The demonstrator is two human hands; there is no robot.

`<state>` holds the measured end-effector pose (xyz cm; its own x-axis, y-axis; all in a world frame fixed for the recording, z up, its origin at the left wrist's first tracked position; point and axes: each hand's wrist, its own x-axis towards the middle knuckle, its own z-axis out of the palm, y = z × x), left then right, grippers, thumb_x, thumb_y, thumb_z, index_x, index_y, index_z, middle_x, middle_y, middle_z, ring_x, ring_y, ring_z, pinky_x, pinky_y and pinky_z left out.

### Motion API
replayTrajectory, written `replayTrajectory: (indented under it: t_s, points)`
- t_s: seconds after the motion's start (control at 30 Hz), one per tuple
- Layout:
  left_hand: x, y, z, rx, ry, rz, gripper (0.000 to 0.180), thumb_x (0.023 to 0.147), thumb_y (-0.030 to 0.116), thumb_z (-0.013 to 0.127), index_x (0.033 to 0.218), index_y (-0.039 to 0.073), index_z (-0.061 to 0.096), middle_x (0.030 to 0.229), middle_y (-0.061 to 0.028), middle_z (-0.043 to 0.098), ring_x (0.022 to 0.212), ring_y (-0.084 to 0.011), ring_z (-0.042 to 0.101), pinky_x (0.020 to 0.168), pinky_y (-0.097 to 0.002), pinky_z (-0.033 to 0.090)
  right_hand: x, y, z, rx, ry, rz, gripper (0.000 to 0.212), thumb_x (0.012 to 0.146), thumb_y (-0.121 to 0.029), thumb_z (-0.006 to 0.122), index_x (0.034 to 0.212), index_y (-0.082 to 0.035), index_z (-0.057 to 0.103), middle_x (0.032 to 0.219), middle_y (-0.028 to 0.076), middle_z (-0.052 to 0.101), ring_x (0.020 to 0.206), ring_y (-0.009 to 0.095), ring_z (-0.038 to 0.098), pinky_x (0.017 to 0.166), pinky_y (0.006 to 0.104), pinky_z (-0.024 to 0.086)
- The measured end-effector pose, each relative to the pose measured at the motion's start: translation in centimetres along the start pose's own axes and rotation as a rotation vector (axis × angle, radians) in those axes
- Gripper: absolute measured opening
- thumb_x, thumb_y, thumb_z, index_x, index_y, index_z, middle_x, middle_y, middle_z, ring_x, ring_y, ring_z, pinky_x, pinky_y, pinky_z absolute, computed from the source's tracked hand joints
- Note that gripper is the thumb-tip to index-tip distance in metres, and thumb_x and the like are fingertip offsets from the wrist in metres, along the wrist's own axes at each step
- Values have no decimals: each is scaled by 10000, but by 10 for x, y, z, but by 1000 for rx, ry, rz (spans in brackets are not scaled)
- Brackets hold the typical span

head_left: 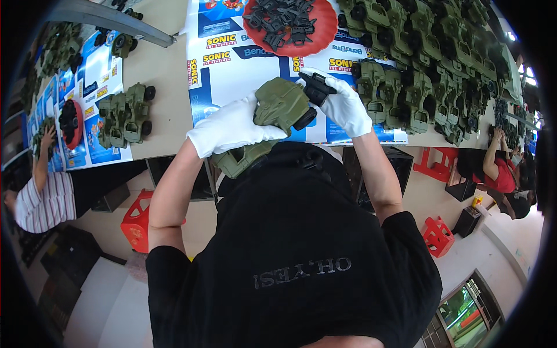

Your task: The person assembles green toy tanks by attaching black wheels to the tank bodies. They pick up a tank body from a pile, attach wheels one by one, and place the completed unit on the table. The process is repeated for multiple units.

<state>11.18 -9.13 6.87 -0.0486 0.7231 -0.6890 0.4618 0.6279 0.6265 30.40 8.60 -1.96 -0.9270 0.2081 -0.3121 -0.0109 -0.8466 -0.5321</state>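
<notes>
My left hand (229, 124), in a white glove, is closed around an olive-green toy truck (281, 103). One end of the toy, with a black wheel (305, 119), sticks out above the hand, and more green body shows below it. My right hand (346, 109), also gloved in white, pinches a black plastic part (317, 89) right beside the truck's upper end. Whether the part touches the truck I cannot tell. Farther back, a red scalloped dish (332, 36) holds a heap of similar black parts (284, 23).
Rows of green toy trucks (418, 95) crowd the table's right side. A few more trucks (125, 116) stand at left, near a metal bar (125, 20). Printed sheets (232, 75) cover the tabletop. Co-workers sit at both sides; red stools (438, 236) stand on the floor.
</notes>
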Motion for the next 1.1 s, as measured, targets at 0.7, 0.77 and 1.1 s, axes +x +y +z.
replayTrajectory:
  t_s: [0.7, 0.77, 1.1]
  points:
    - [0, 21, 13, 100, 62, -31, 971, 696, 678, 694, 1180, -146, 521, 1071, -275, 644, 1018, -353, 652, 888, -380, 498, -9, 3, 15, -333, 2, -30, 486, 999, -298, 513, 1380, 2, 488, 1362, 79, 539, 1232, 164, 498, 1069, 303, 351]
    - [-2, 23, 12, 93, 61, -33, 968, 696, 677, 695, 1170, -149, 525, 1060, -273, 648, 1005, -352, 658, 879, -380, 501, -9, 5, 17, -377, 13, -42, 492, 1001, -308, 507, 1380, 5, 485, 1366, 83, 533, 1240, 170, 493, 1074, 303, 348]
    - [3, 18, 17, 12, 59, -22, 956, 690, 668, 707, 1138, -159, 535, 1038, -268, 655, 988, -350, 663, 868, -375, 504, -11, 7, 20, -255, 7, -45, 480, 1031, -309, 434, 1379, 20, 472, 1377, 98, 521, 1277, 195, 471, 1104, 322, 328]
